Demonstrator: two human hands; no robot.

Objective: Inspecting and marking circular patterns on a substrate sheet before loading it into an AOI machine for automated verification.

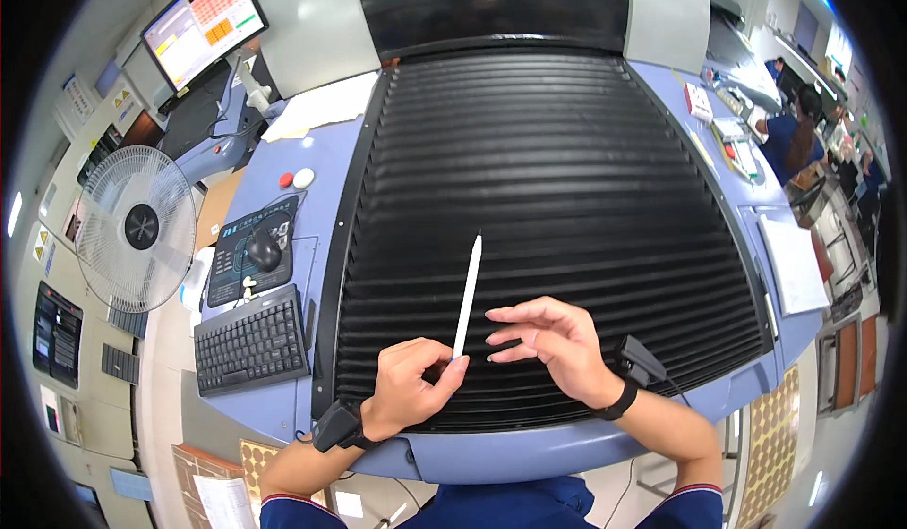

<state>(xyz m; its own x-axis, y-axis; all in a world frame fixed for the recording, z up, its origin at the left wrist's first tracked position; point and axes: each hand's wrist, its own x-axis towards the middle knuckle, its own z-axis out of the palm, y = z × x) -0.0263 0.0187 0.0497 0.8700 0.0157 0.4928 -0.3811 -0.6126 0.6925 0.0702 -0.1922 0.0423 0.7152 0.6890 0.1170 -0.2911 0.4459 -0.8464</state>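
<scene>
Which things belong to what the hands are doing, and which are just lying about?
Apparently in use:
white pen-like stick, in the left hand
black ribbed bed, beneath it

Apparently just lying about:
black keyboard
black mouse
white papers

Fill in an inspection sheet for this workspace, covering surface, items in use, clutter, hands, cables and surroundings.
Surface: black ribbed bed, framed by blue ledges.
Items in use: white pen-like stick, raised at a slant, thin dark tip upward.
Clutter: keyboard, mouse on its pad and white papers on the left ledge; white sheets on the right.
Hands: left hand pinches the stick's lower end; right hand open beside it, holding nothing.
Cables: thin dark cable at the right wrist's black device.
Surroundings: fan and lit monitor at left; person in blue at right.
</scene>
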